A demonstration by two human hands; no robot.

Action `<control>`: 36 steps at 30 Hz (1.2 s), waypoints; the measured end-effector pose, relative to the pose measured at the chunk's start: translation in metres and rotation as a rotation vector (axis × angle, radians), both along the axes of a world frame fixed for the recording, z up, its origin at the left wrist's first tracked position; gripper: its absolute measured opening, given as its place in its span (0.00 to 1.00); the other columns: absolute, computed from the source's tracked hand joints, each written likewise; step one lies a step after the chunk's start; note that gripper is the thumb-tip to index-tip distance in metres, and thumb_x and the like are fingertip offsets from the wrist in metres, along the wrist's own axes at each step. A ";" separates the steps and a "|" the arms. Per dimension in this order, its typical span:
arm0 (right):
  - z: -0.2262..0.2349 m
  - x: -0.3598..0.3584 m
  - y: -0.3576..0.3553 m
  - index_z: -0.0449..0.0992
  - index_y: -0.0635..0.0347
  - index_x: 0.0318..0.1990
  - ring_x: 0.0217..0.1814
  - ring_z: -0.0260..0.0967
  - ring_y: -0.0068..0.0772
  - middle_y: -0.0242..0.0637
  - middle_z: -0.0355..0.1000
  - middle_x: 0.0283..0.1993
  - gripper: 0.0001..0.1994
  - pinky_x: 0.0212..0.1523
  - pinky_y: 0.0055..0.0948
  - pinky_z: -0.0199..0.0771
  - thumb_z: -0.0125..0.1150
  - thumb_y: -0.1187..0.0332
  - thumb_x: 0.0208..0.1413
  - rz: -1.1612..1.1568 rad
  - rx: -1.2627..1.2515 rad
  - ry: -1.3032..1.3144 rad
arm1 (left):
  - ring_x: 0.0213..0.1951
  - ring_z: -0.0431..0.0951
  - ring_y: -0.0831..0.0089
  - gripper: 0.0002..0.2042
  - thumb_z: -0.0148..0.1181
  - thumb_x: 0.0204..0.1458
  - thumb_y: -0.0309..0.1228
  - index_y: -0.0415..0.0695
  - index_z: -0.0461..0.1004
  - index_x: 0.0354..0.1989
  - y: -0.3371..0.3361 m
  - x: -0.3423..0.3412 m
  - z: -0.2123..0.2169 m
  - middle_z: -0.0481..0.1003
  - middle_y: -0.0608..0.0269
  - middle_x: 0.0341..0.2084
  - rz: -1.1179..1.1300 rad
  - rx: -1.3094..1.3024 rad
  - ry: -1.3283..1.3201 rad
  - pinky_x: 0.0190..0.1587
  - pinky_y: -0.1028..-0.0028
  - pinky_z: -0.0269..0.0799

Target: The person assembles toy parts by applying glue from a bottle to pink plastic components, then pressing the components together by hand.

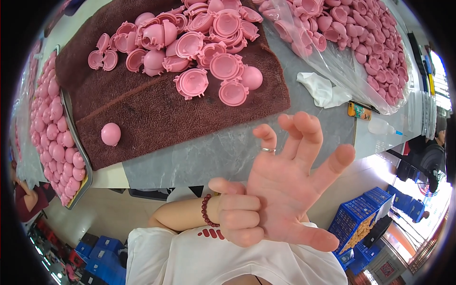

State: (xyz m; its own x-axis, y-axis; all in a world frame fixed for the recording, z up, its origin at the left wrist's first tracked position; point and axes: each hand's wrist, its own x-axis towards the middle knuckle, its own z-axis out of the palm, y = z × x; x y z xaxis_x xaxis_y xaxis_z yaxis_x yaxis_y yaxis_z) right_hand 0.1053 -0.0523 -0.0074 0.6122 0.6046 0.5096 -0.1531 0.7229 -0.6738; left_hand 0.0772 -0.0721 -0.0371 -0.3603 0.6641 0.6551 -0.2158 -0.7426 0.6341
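Observation:
My right hand is raised in front of my body, palm showing and fingers spread, holding nothing. A silver ring sits on its little finger. My left hand is curled into a fist against the little-finger side of the right palm, its thumb raised; nothing sticks out of it. A dark red bead bracelet circles the left wrist. Beyond the hands, a pile of pink hinged ball shells, several of them open, lies on a brown towel. One closed pink ball lies apart near the towel's front-left corner.
A tray of closed pink balls stands at the left. Far right, a clear plastic bag holds many open shells. Beside it lie a white cloth, an orange-green object and a small clear bottle. Blue crates stand on the floor.

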 end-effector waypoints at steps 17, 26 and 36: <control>0.002 -0.005 0.000 0.42 0.47 0.62 0.58 0.39 0.50 0.59 0.39 0.57 0.44 0.53 0.50 0.47 0.42 0.32 0.42 0.026 0.020 0.011 | 0.15 0.50 0.81 0.14 0.49 0.31 0.27 0.55 0.48 0.12 -0.002 -0.006 0.000 0.43 0.73 0.14 -0.115 0.015 -0.031 0.32 0.71 0.42; 0.000 0.002 -0.005 0.42 0.48 0.62 0.56 0.41 0.48 0.59 0.40 0.56 0.43 0.51 0.51 0.49 0.42 0.32 0.42 0.006 0.005 -0.010 | 0.16 0.52 0.81 0.13 0.50 0.27 0.26 0.55 0.50 0.12 0.000 -0.019 -0.002 0.46 0.74 0.15 -0.276 0.074 0.085 0.33 0.70 0.42; 0.001 -0.002 -0.003 0.41 0.50 0.62 0.56 0.42 0.47 0.61 0.40 0.55 0.44 0.50 0.49 0.48 0.42 0.32 0.42 0.040 0.039 0.038 | 0.19 0.59 0.80 0.13 0.48 0.37 0.27 0.55 0.51 0.11 -0.001 -0.019 -0.004 0.51 0.74 0.15 -0.278 0.064 0.088 0.38 0.69 0.46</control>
State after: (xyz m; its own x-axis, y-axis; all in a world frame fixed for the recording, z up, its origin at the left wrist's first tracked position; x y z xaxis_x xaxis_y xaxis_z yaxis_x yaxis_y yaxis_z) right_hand 0.1036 -0.0557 -0.0068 0.6076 0.6091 0.5097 -0.2075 0.7412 -0.6384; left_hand 0.0580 -0.0732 -0.0406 -0.1101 0.6854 0.7198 -0.3626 -0.7020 0.6130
